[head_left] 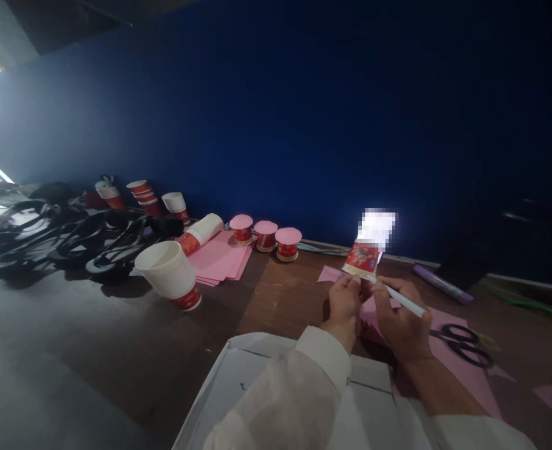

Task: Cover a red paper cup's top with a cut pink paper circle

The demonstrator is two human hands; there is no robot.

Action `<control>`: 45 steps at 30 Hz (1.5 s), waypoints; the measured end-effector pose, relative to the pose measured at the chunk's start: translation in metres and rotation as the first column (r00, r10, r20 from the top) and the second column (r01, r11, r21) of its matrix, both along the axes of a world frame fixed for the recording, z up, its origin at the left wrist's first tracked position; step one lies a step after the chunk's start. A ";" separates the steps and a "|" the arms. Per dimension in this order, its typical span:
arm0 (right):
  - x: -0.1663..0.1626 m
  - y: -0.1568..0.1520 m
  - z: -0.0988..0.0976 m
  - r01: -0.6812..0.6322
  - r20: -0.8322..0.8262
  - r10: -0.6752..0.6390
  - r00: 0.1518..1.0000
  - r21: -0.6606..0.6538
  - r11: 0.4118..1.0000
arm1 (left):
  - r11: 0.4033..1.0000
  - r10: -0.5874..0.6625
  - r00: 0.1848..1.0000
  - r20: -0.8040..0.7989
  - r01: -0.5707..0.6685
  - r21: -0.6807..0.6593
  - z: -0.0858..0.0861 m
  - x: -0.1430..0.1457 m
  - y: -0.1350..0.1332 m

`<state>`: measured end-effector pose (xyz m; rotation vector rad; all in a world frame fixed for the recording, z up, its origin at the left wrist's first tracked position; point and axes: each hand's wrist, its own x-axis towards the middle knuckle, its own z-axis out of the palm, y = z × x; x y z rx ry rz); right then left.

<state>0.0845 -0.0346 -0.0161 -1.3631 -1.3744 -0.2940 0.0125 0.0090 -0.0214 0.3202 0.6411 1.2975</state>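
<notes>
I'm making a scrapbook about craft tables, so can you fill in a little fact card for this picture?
Left hand: holds a red paper cup
Right hand: holds a white pen
Cups with pink tops: three, in a row
Scissors: black-handled, on pink paper
Purple tube: beside the blue wall

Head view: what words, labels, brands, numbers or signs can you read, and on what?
None can be read.
Red patterned paper cup at the left hand: print too blurred.
Tall white and red paper cup stack: print too blurred.
Three short red paper cups with pink paper tops: print too small.
Slim purple plastic marker: too blurred.
White flat sheet: dark lines and a squiggle, no clear letter.
</notes>
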 end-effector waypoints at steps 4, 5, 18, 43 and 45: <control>0.002 0.002 -0.003 -0.007 0.001 0.007 1.000 -0.008 1.000 | 1.000 -0.005 1.000 -0.018 0.006 0.018 -0.001 0.001 0.000; 0.002 0.002 -0.004 -0.004 -0.002 0.004 1.000 -0.016 1.000 | 1.000 -0.007 1.000 -0.022 0.007 0.017 -0.001 0.001 0.000; 0.003 0.002 -0.003 -0.019 0.016 0.019 1.000 -0.046 0.999 | 0.998 0.010 0.998 -0.056 -0.006 0.067 -0.011 0.005 0.004; 0.004 0.002 -0.003 0.013 0.035 -0.015 0.999 0.030 0.999 | 0.948 0.130 0.848 -0.514 0.044 0.314 0.006 -0.007 -0.013; 0.004 0.001 -0.002 -0.001 0.046 -0.001 0.999 0.041 0.999 | 0.939 0.161 0.789 -0.593 0.063 0.339 0.008 -0.010 -0.016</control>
